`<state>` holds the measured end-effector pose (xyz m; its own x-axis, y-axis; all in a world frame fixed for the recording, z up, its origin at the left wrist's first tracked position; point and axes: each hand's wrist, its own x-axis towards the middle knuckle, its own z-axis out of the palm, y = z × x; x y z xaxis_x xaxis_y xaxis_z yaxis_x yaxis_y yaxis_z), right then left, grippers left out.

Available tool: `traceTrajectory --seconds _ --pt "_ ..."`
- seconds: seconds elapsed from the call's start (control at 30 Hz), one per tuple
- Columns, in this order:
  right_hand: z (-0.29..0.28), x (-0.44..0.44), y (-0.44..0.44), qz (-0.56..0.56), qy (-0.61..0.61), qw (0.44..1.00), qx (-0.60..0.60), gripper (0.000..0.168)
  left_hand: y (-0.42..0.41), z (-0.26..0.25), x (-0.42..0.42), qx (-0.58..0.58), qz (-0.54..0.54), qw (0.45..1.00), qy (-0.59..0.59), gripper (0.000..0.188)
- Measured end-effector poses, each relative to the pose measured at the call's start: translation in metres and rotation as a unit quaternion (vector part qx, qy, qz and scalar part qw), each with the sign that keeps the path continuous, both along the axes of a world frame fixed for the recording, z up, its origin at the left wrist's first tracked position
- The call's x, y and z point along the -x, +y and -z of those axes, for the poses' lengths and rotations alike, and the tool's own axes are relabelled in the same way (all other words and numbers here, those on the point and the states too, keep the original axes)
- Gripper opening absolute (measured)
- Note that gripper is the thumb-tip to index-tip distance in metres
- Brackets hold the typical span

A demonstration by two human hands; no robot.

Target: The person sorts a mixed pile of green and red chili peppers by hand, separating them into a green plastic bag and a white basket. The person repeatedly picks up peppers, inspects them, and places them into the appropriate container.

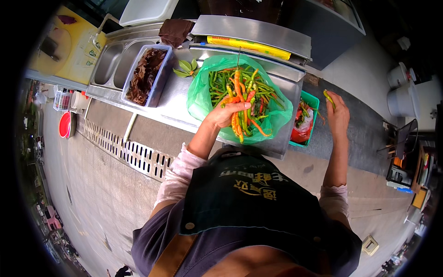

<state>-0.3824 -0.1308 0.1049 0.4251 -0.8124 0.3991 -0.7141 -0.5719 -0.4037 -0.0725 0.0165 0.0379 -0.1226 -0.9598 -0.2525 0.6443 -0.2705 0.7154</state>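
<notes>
My left hand (pixel 223 116) grips a bunch of long chili peppers (pixel 238 86), orange, yellow and green, above a green plastic bag (pixel 199 93). Many more chilies, mostly green, fill the opened bag, which rests on a stainless steel counter (pixel 178 116). Out to the right, my right hand (pixel 337 112) holds a single yellow-green chili (pixel 329 99) between thumb and fingers. Lower down, between the counter and that hand, stands a green plastic crate (pixel 315 100) with chilies and a red and white plastic bag (pixel 301 133) in it.
A plastic tub (pixel 162 79) of dark, leafy food stands left of the bag, beside a double sink (pixel 109 64). Green leaves (pixel 187 67) lie between tub and bag. Behind the bag is a steel ledge (pixel 256 34) with a yellow roll (pixel 249 47) under it. A slotted drain cover (pixel 117 145) crosses the floor.
</notes>
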Motion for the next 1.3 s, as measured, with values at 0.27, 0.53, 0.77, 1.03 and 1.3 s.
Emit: traceTrajectory --seconds 0.27,0.53,0.77,1.03,1.3 --pt "-0.047 -0.134 0.005 -0.303 0.048 0.949 0.066 0.032 -0.011 -0.022 0.011 -0.044 0.114 0.992 -0.031 0.030" --pt "-0.005 -0.153 -0.005 -0.239 0.077 0.966 0.056 0.013 -0.011 -0.018 0.001 -0.049 0.061 0.997 -0.007 0.033" --pt "0.057 -0.072 -0.060 0.066 -0.097 0.985 -0.128 0.025 -0.009 -0.009 -0.005 -0.040 -0.079 0.983 0.161 0.029" --pt "0.207 0.034 -0.114 0.078 -0.066 0.944 -0.315 0.033 -0.014 0.009 -0.016 -0.011 -0.087 0.973 0.212 0.027" --pt "0.037 -0.102 0.001 -0.210 -0.390 0.729 -0.521 0.021 -0.017 -0.012 0.011 -0.031 -0.129 0.989 0.070 0.028"
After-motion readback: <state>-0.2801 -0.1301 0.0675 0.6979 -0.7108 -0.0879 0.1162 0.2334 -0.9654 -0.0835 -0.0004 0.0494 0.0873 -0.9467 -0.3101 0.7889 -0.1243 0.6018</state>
